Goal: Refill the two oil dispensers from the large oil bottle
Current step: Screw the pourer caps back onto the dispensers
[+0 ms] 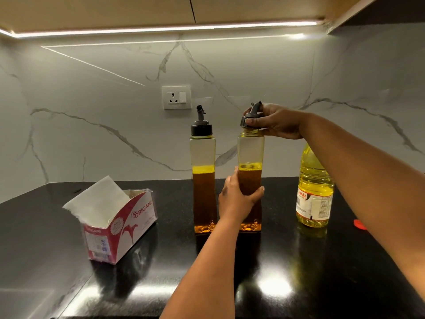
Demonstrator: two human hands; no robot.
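- Black, glossy desk (299,261), carrying everything below, with a white marble-veined wall behind it.
- Tissue box (119,226), red and white with "ORIGAMI" print, well to the left of the right dispenser, lying open-topped with a white sheet sticking up.
- Large oil bottle (314,194), clear plastic with pale yellow oil and a white label, upright on the desk to the right of the right dispenser, apart from it; neck and top hidden behind the right forearm.
- Right dispenser (250,155), tall, square and clear, upright near the middle of the desk, dark amber oil up to roughly half height with a yellow foamy line on top.
- Left dispenser (203,180), same shape, just beside the right dispenser on its left, filled to about the same level, black cap and spout in place, untouched.
- Left hand (239,199), wrapped round the lower middle of the right dispenser, thumb on the left face and fingers curling onto the right face; grip closed on the bottle body.
- Right hand (276,120), above the right dispenser, fingers pinching its cap; grip closed on the cap.
- Dark spouted cap (250,117), sitting tilted at the neck of the right dispenser, threads of the neck showing just beneath it.
- Wall socket (176,97), white, on the wall up and left of the right dispenser.
- Small red thing (359,224), on the desk far right of the right dispenser, mostly hidden by the forearm; cannot tell what.
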